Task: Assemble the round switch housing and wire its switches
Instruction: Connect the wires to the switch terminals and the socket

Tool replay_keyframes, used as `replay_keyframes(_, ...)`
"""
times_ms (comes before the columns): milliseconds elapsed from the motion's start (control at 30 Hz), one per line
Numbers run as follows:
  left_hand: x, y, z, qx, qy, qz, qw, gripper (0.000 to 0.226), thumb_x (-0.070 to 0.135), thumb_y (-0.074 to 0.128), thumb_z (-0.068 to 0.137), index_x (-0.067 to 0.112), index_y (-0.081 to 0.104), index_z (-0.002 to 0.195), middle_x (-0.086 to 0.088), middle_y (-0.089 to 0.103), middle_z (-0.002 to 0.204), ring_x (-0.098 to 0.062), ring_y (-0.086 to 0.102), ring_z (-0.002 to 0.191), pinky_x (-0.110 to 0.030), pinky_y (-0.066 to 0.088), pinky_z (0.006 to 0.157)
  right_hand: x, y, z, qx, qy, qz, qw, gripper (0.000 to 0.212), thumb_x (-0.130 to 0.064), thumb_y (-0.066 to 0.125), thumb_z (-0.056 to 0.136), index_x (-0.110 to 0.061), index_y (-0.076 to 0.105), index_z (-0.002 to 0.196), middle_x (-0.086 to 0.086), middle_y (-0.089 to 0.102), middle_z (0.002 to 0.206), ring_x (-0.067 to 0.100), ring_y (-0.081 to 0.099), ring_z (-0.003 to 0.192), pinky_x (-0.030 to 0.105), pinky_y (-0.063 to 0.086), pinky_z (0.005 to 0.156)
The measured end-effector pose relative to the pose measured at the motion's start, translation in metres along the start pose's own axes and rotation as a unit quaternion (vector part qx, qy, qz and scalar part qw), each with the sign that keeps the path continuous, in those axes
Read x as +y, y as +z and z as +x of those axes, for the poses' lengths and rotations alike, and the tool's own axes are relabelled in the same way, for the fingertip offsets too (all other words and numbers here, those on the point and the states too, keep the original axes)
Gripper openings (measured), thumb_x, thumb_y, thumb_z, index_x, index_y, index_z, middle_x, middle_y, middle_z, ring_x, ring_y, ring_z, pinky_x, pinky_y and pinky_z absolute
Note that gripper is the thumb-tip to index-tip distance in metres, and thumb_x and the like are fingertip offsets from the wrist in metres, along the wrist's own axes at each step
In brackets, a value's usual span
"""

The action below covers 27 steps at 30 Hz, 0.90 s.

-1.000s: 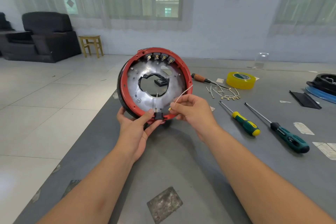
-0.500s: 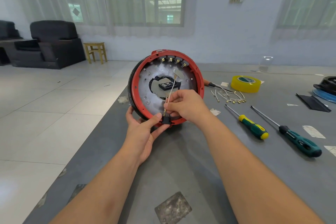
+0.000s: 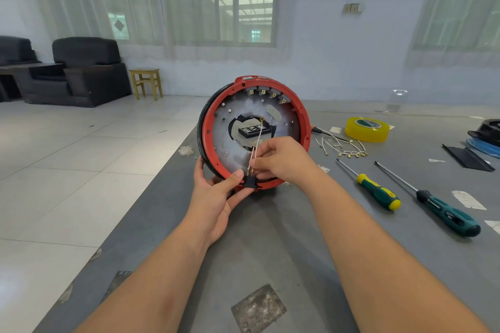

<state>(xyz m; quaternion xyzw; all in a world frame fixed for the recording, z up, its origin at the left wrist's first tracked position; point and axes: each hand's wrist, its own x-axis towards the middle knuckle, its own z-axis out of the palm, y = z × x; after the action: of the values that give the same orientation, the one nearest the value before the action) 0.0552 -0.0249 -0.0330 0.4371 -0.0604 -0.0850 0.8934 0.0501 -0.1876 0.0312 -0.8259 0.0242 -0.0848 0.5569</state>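
The round switch housing [image 3: 297,113], a red ring around a grey metal plate, stands on edge on the grey table [image 3: 270,251]. Several switches [image 3: 266,93] sit along its top inside rim. My left hand [image 3: 216,197] grips the lower rim, its thumb pressing a black switch [image 3: 250,183] at the bottom. My right hand [image 3: 281,161] pinches a thin white wire [image 3: 257,140] just above that switch's brass terminals; the wire's ring end points up over the plate's centre hole.
Loose white wires with brass terminals [image 3: 343,147] lie right of the housing, beside a yellow tape roll [image 3: 368,129]. Two screwdrivers, yellow-green [image 3: 376,192] and dark teal [image 3: 443,213], lie at the right. A black and blue part [image 3: 487,138] sits at the far right edge.
My right hand brought the wire from the right of the switch to just above its terminals and turned the wire upright. The view shifted, so the housing appears further right.
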Motion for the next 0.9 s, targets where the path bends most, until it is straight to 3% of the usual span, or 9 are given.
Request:
replay_keyframes(300, 0.0005, 0.0007, -0.0008, 0.0, -0.003, -0.004, 1.0, 0.085, -0.009, 0.07, 0.092, 0.044, 0.033, 0.147, -0.023, 0.069, 0.131, -0.038, 0.073, 0.114, -0.039, 0.065, 0.071, 0.0004, -0.0008, 0.0001, -0.003, -0.001, -0.004, 1.0, 0.011, -0.001, 0.078, 0.086, -0.006, 0.068, 0.086, 0.008, 0.071, 0.076, 0.014, 0.073, 0.066, 0.027, 0.063, 0.067)
replay_keyframes(533, 0.0005, 0.0003, 0.0001, 0.0, -0.003, -0.003, 1.0, 0.083, -0.009, 0.071, 0.092, 0.045, 0.033, 0.143, -0.022, 0.07, 0.131, -0.038, 0.074, 0.113, -0.04, 0.065, 0.072, 0.0028, -0.0004, 0.0032, -0.005, 0.0, -0.011, 1.0, 0.013, -0.003, 0.079, 0.086, -0.01, 0.068, 0.083, 0.005, 0.073, 0.072, 0.023, 0.077, 0.074, 0.036, 0.065, 0.075)
replay_keyframes(900, 0.0001, -0.0006, 0.001, -0.001, -0.005, -0.004, 1.0, 0.083, -0.009, 0.072, 0.092, 0.046, 0.035, 0.143, -0.022, 0.07, 0.13, -0.038, 0.073, 0.113, -0.039, 0.065, 0.071, 0.0025, -0.0003, 0.0026, -0.001, -0.012, -0.022, 1.0, 0.014, -0.002, 0.078, 0.086, -0.01, 0.068, 0.082, 0.005, 0.072, 0.071, 0.018, 0.076, 0.068, 0.032, 0.065, 0.071)
